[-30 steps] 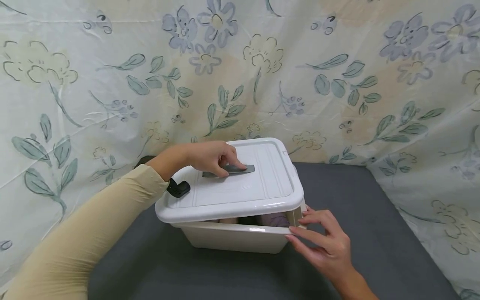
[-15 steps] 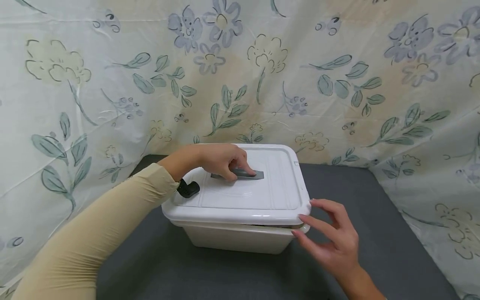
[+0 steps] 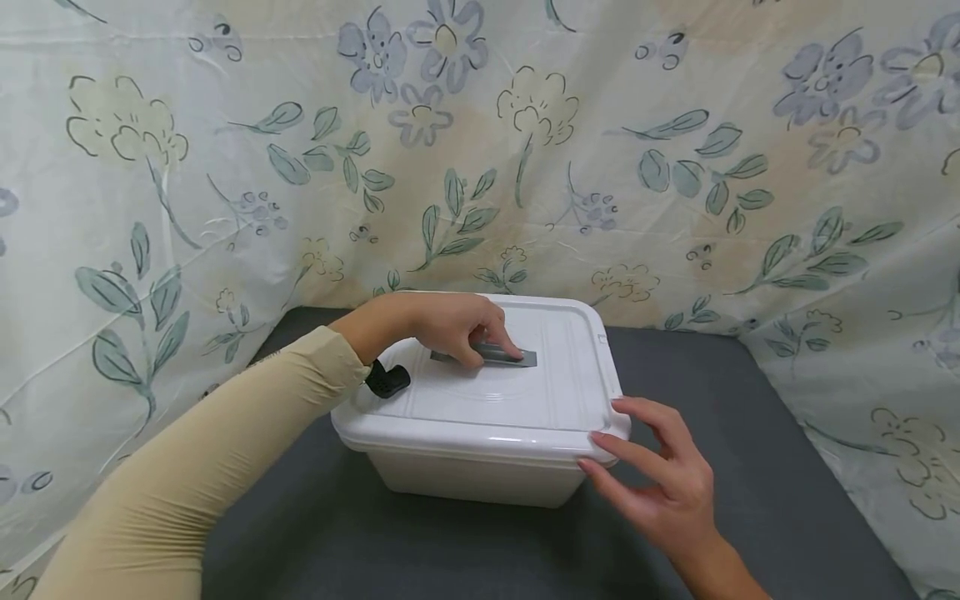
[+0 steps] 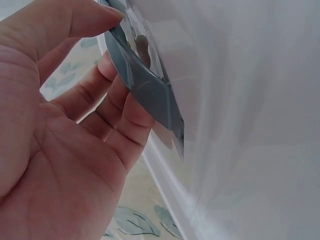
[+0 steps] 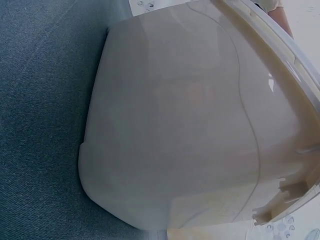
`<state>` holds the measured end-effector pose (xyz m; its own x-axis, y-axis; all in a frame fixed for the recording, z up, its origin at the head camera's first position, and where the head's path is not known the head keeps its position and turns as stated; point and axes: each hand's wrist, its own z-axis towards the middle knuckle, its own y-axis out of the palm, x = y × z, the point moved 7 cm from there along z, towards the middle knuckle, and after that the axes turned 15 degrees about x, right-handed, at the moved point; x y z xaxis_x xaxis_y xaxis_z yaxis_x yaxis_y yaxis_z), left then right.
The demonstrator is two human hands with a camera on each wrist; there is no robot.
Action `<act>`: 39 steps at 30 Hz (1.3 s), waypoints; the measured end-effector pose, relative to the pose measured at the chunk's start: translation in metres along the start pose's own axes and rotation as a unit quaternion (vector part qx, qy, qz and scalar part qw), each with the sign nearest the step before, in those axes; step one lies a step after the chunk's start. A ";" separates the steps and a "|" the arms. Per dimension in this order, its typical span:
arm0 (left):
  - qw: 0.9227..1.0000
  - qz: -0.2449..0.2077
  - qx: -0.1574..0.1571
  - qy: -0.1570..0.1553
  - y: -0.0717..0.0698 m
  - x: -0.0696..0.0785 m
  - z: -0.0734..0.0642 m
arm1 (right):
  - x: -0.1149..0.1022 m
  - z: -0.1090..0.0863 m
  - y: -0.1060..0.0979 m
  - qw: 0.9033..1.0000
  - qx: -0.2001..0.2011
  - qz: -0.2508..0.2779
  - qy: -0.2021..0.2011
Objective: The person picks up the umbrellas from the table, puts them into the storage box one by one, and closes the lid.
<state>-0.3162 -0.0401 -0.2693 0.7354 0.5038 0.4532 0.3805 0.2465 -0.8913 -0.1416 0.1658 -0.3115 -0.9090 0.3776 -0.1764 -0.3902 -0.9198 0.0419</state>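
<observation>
A white plastic storage box (image 3: 472, 479) stands on the dark surface, its white lid (image 3: 570, 383) resting on the rim. My left hand (image 3: 457, 325) grips the grey handle (image 3: 525, 359) in the middle of the lid; the left wrist view shows fingers curled under the handle (image 4: 145, 92) and the thumb on its other side. With spread fingertips, my right hand (image 3: 671, 483) touches the lid's near right corner, the thumb lower at the rim. The right wrist view shows the box's side wall (image 5: 175, 115), and the right hand itself is out of that view. The lid hides the box's contents.
Dark grey cloth (image 3: 675, 367) lies under the box. A flower-patterned curtain (image 3: 450, 233) hangs close behind it and along both sides. Beside my left wrist, a black device (image 3: 388, 381) hangs just over the lid.
My left hand has lowered the lid, closing the front gap where purplish contents showed. The right fingertips have shifted from the box's rim corner up to the lid's edge.
</observation>
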 end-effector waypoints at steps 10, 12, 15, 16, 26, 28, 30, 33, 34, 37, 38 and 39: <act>1.000 -0.003 -0.005 -0.009 0.005 -0.001 0.002 | 0.005 -0.007 -0.001 0.999 -0.016 -0.020 0.022; 1.000 -0.001 -0.007 -0.010 0.006 -0.001 0.003 | 0.004 -0.007 -0.001 0.999 -0.018 -0.024 0.024; 1.000 -0.001 -0.008 -0.011 0.007 -0.001 0.003 | 0.004 -0.008 0.000 0.999 -0.019 -0.030 0.028; 1.000 -0.001 -0.007 -0.011 0.007 -0.001 0.003 | 0.004 -0.008 0.000 0.999 -0.021 -0.035 0.030; 1.000 -0.006 -0.010 -0.022 0.013 -0.005 0.003 | -0.001 -0.006 0.002 1.000 -0.004 -0.018 0.008; 1.000 -0.006 -0.009 -0.024 0.014 -0.006 0.003 | -0.001 -0.006 0.002 1.000 -0.003 -0.022 0.007; 1.000 -0.006 -0.007 -0.025 0.015 -0.006 0.003 | -0.002 -0.006 0.001 1.000 -0.003 -0.031 0.006; 1.000 -0.005 -0.006 -0.025 0.017 -0.007 0.002 | -0.002 -0.007 0.001 0.999 -0.001 -0.035 0.003; 1.000 -0.006 -0.006 -0.025 0.017 -0.007 0.002 | -0.003 -0.008 0.001 0.999 -0.001 -0.035 0.002; 1.000 -0.003 -0.006 -0.024 0.019 -0.007 0.002 | -0.002 -0.011 0.001 0.999 -0.005 -0.036 0.006; 1.000 -0.001 -0.006 -0.023 0.020 -0.007 0.002 | -0.001 -0.012 0.001 0.999 -0.006 -0.036 0.008; 1.000 0.000 -0.006 -0.023 0.020 -0.007 0.002 | -0.001 -0.013 0.001 0.999 -0.008 -0.038 0.009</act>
<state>-0.3147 -0.0372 -0.2906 0.7089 0.5416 0.4518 0.3876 0.2360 -0.8911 -0.1393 0.1634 -0.3244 -0.8737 0.4450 -0.1964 -0.4559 -0.8899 0.0119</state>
